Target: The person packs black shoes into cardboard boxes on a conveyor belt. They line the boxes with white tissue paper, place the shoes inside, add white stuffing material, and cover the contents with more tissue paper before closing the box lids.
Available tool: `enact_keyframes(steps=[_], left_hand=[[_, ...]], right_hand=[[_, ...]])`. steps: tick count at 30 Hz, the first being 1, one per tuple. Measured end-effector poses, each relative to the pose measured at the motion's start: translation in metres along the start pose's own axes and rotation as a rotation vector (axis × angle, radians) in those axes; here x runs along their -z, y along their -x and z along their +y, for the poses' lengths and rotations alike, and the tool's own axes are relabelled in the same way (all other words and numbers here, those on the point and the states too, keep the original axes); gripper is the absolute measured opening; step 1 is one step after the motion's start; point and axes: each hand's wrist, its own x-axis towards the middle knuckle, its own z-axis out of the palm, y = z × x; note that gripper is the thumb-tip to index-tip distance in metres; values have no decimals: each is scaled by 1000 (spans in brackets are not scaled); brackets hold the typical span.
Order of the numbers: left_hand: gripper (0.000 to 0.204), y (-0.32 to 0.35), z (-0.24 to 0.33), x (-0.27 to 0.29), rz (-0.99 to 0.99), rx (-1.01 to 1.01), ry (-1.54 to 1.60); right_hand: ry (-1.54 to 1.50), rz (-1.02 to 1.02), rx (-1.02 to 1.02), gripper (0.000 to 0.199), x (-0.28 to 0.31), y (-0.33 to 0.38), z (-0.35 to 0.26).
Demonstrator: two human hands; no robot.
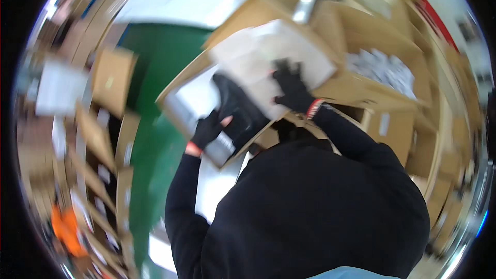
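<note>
The broad, off-white paper sheet (261,64) could crease or slip across the glossy black boot-like item (241,112) if the black-gloved right hand (292,88), its fingers spread wide over the paper, drags unevenly. That item lies inside the brown cardboard box (179,79), just right of the black-gloved left hand (208,129) and left of the right hand; blur hides whether the left fingers grip it or merely rest against it.
</note>
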Motion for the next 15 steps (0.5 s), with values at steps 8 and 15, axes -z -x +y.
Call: enact_keyframes(steps=[8,15], left_hand=[[64,-26,37,-39,383,-197,-548],[37,-57,149,-56,801,-39,154]], right_hand=[[-194,510,-240,50,156,50,118],[366,-45,-830,62,167,238,434]])
